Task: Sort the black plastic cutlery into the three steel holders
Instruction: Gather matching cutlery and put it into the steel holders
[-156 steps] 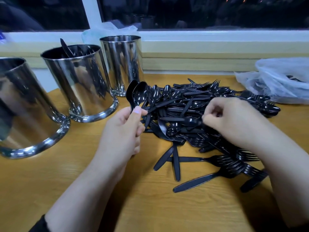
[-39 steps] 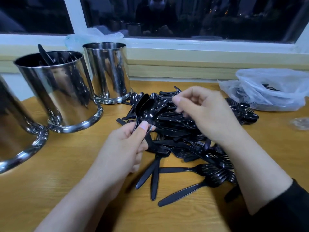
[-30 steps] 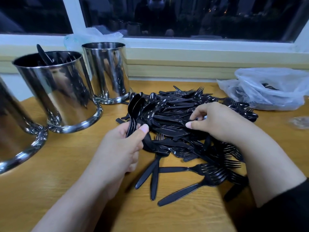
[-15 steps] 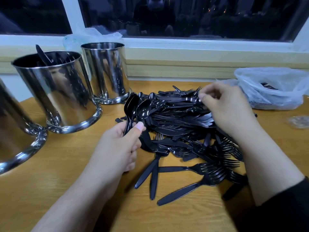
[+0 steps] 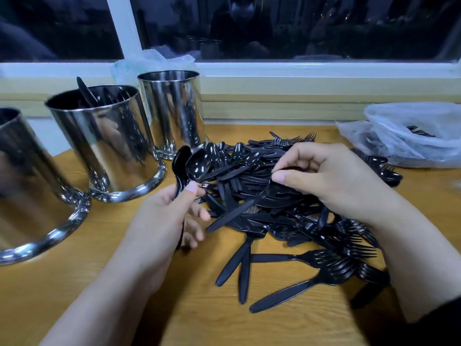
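Note:
A heap of black plastic cutlery [image 5: 274, 203] lies on the wooden table [image 5: 74, 283], with spoons at the back and forks at the front right. My left hand [image 5: 164, 221] grips a small bunch of black spoons [image 5: 192, 164] upright, bowls above my thumb. My right hand [image 5: 334, 181] pinches one black spoon [image 5: 237, 213] by its bowl end, its handle slanting down toward my left hand. Three steel holders stand at the left: the near one [image 5: 30, 186], the middle one [image 5: 104, 141] with cutlery inside, and the far one [image 5: 172, 108].
A clear plastic bag [image 5: 411, 136] with more black cutlery sits at the back right. A crumpled bag [image 5: 149, 61] lies on the window ledge behind the far holder. The window frame and wall close off the table's far side.
My right hand came back from the far side of the heap toward the middle, now pinching a spoon lifted off the pile. My left hand keeps its bunch of spoons almost in place.

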